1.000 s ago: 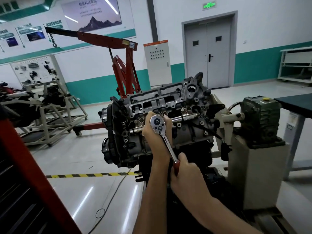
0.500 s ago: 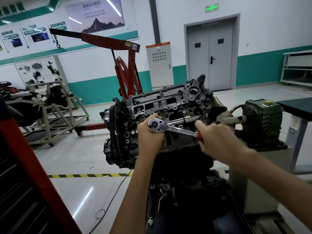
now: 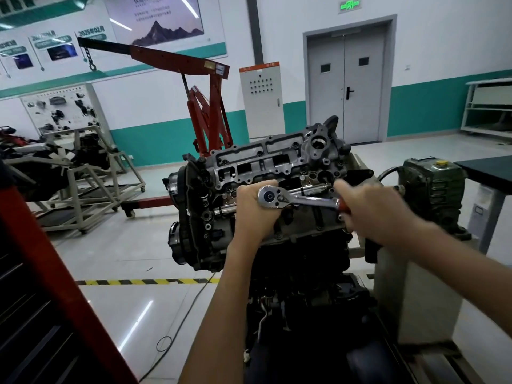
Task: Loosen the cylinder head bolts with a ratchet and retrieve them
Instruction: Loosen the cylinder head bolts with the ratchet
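Note:
The grey cylinder head sits on a dark engine mounted on a stand at the centre. A chrome ratchet with a red grip lies almost level across the head's near face. Its round head points left. My left hand wraps around the ratchet's head end and hides the socket and the bolt under it. My right hand grips the red handle at the right. No loose bolt shows.
The stand's gearbox sits right of the engine, with a dark table beyond it. A red engine crane stands behind. A red tool cabinet fills the lower left. A cable lies on the floor.
My right hand swung the ratchet handle from pointing down toward me up to pointing right, almost level. My left hand stayed on the ratchet head.

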